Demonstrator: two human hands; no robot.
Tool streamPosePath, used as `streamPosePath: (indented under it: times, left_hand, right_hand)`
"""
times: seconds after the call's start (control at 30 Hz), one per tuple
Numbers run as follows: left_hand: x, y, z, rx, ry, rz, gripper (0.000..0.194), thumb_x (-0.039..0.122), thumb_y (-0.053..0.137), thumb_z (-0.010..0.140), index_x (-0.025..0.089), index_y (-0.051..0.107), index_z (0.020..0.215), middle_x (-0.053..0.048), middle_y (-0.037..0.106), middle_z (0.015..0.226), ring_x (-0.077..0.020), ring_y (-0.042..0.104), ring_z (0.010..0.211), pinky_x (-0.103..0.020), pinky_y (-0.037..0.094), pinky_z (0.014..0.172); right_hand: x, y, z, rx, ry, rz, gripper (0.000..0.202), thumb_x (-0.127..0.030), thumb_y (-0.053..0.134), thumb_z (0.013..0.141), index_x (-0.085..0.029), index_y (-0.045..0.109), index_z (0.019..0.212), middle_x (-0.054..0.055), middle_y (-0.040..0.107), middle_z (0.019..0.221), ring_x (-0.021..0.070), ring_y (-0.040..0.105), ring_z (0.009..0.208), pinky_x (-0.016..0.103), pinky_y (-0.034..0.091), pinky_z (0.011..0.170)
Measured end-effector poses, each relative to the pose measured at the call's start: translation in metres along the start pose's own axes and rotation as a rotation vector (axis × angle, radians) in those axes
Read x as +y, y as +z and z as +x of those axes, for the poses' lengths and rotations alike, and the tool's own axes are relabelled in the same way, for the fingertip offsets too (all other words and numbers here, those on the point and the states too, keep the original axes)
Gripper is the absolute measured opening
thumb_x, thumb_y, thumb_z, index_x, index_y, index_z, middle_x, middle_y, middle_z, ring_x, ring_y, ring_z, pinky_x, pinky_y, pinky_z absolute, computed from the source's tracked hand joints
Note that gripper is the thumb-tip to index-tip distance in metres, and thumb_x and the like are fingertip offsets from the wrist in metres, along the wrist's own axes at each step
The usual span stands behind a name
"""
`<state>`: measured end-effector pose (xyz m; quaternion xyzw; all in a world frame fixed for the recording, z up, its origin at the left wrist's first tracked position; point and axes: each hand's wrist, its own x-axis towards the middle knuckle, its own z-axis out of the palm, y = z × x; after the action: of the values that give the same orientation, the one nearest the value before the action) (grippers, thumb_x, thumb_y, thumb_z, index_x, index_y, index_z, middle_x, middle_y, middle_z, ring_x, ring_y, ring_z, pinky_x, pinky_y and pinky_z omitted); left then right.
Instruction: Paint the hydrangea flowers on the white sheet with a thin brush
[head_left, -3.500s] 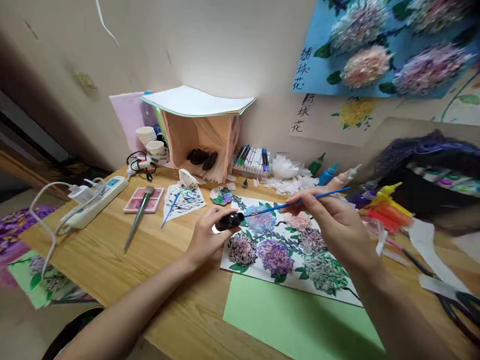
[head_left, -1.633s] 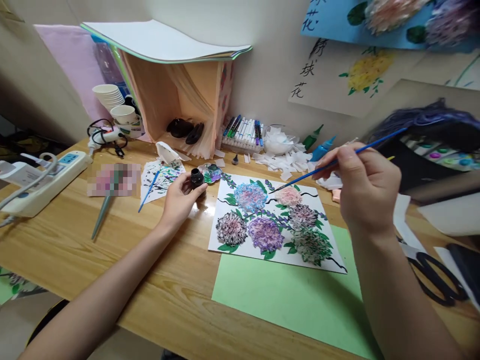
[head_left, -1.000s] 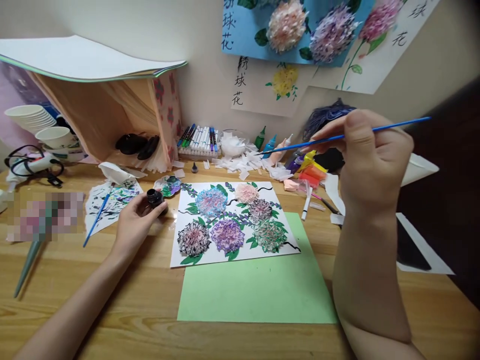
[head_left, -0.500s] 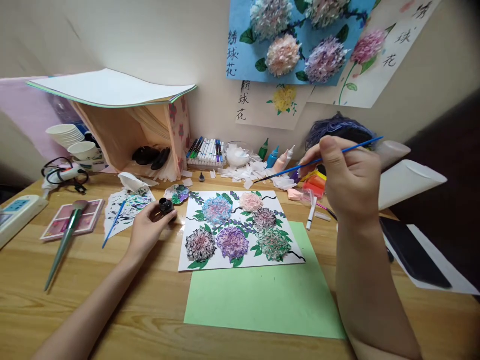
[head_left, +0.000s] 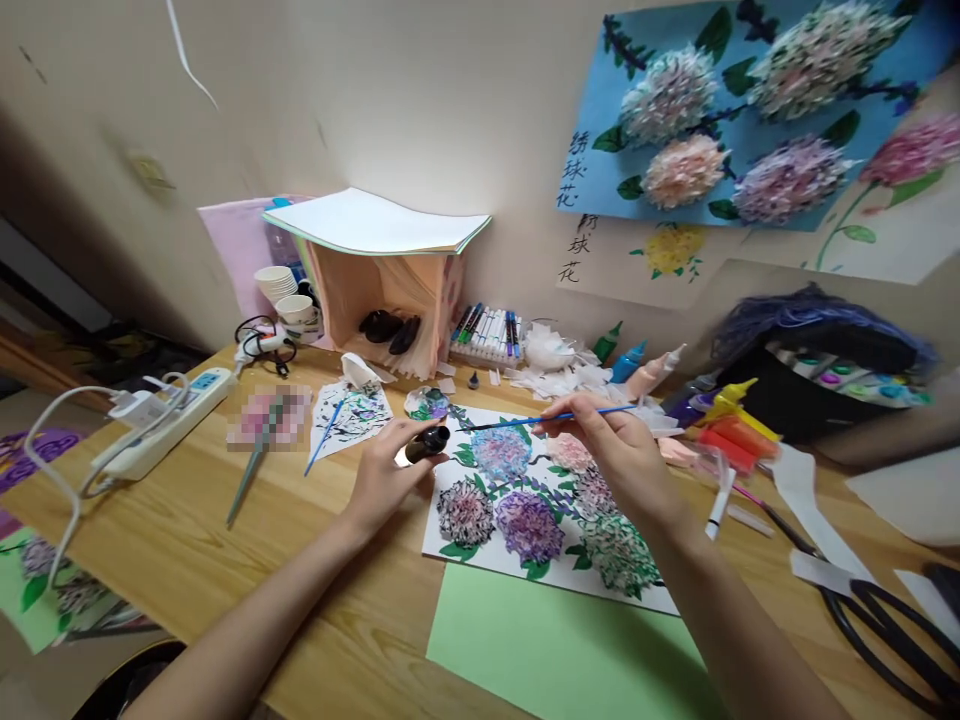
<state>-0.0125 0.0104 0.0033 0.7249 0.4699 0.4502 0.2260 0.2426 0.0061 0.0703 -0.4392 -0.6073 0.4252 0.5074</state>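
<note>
Between the thumb and fingers of my left hand is a small black ink bottle, tilted with its mouth toward the right. My right hand pinches a thin blue paintbrush, its dark tip pointing left, a short gap from the bottle's mouth. Below the brush lies a white board with raised hydrangea flowers in blue, pink, purple, black and green, plus painted leaves. My right hand and forearm cover part of its right side. A green sheet lies partly under the board.
Left on the table are a paint-smeared paper with another blue brush, a large makeup brush and a power strip. Behind are markers, paper scraps and paint bottles. Black-handled scissors lie at right.
The view has swung left. My right hand has lowered and brought the brush leftward, close to the ink bottle. My left hand has tipped the bottle toward the brush.
</note>
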Motion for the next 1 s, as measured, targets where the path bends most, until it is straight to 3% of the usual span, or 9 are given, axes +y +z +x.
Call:
streamPosePath:
  times: [0.37, 0.67, 1.0]
  left_hand:
    - [0.001, 0.0, -0.003, -0.029, 0.044, -0.007, 0.04, 0.028, 0.07, 0.076, 0.03, 0.062, 0.115, -0.003, 0.063, 0.097, -0.019, 0.058, 0.09, -0.033, 0.046, 0.079]
    - [-0.003, 0.0, -0.003, -0.013, 0.098, 0.051, 0.042, 0.023, 0.071, 0.076, 0.027, 0.061, 0.117, -0.003, 0.062, 0.096, -0.0168, 0.058, 0.089, -0.031, 0.045, 0.078]
    - [-0.006, 0.0, -0.003, -0.005, 0.132, 0.074, 0.042, 0.023, 0.07, 0.077, 0.026, 0.062, 0.117, -0.003, 0.061, 0.096, -0.0164, 0.057, 0.088, -0.03, 0.045, 0.077]
  right_hand:
    - [-0.004, 0.011, -0.005, -0.134, 0.028, -0.19, 0.031, -0.044, 0.047, 0.09, -0.02, 0.067, 0.09, 0.005, 0.068, 0.091, 0.0175, 0.063, 0.087, 0.03, 0.05, 0.078]
    - [-0.01, 0.003, -0.013, -0.286, -0.049, -0.435, 0.02, -0.037, 0.044, 0.093, -0.028, 0.058, 0.103, 0.001, 0.062, 0.099, 0.0153, 0.057, 0.09, 0.028, 0.044, 0.075]
    - [-0.017, -0.003, -0.014, -0.274, -0.095, -0.475, 0.021, -0.036, 0.042, 0.093, -0.024, 0.059, 0.097, 0.003, 0.062, 0.092, 0.0168, 0.058, 0.087, 0.028, 0.044, 0.067]
